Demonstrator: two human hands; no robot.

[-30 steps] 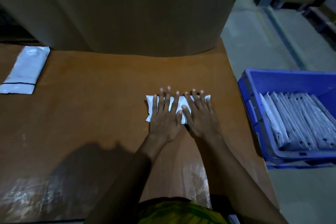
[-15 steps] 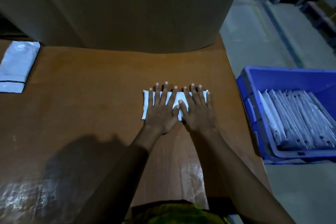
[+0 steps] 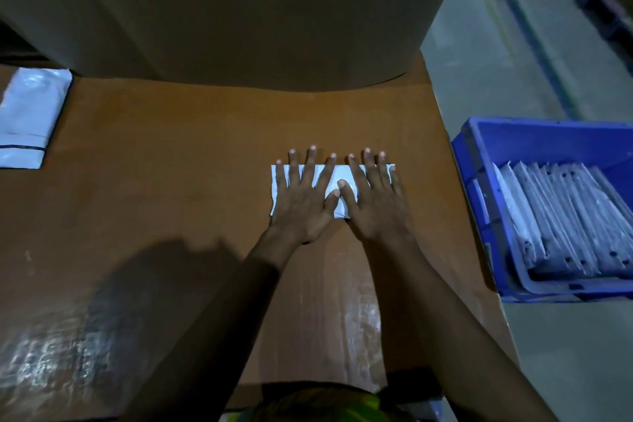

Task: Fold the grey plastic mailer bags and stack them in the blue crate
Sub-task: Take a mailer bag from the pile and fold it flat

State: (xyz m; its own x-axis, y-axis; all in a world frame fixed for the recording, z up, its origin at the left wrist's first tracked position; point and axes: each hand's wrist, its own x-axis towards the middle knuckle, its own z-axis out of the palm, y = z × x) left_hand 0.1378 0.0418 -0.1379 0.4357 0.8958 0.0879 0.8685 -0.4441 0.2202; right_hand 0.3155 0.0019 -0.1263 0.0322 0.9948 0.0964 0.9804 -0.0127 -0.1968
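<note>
A folded grey mailer bag (image 3: 337,175) lies flat on the brown table (image 3: 171,164), right of centre. My left hand (image 3: 305,199) presses its left half with straight, spread fingers. My right hand (image 3: 373,202) presses the right half the same way, and the two thumbs meet over the bag's middle. Both sets of fingertips reach past the bag's far edge. The blue crate (image 3: 479,188) stands off the table's right side and holds several folded mailer bags (image 3: 565,216) standing on edge in a row.
A stack of unfolded grey mailers (image 3: 29,116) lies at the table's far left. A large cardboard box (image 3: 222,3) stands along the table's back edge. Grey concrete floor (image 3: 486,55) lies to the right.
Both hands stay pressed flat on the folded bag. The bag now lies squarer and flatter under them, and my view has shifted slightly.
</note>
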